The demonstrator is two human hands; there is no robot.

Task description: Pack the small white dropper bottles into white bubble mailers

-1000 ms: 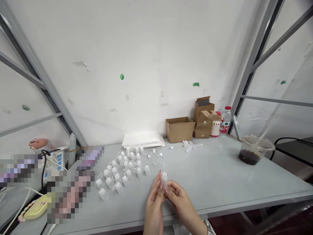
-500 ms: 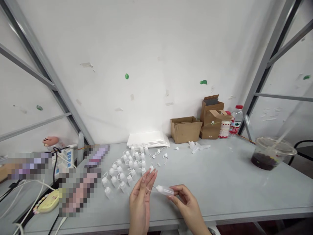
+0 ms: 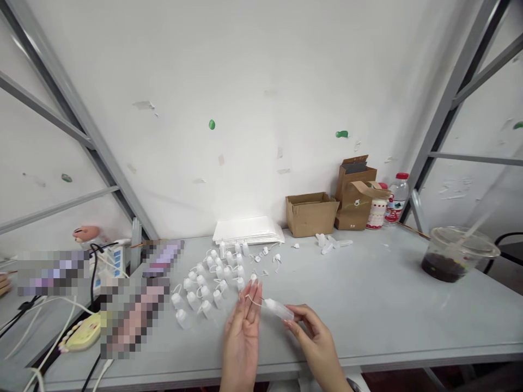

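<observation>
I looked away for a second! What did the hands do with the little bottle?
The small bottle went from upright between both hands to lying sideways in the right hand. The left hand let go and opened flat at its tip. The bottles on the table stayed put.

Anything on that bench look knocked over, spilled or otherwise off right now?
No spill shows. A few small bottles lie on their sides near the cardboard box, apart from the upright cluster. The right hand holds one bottle sideways, its tip against the open left hand.
</observation>
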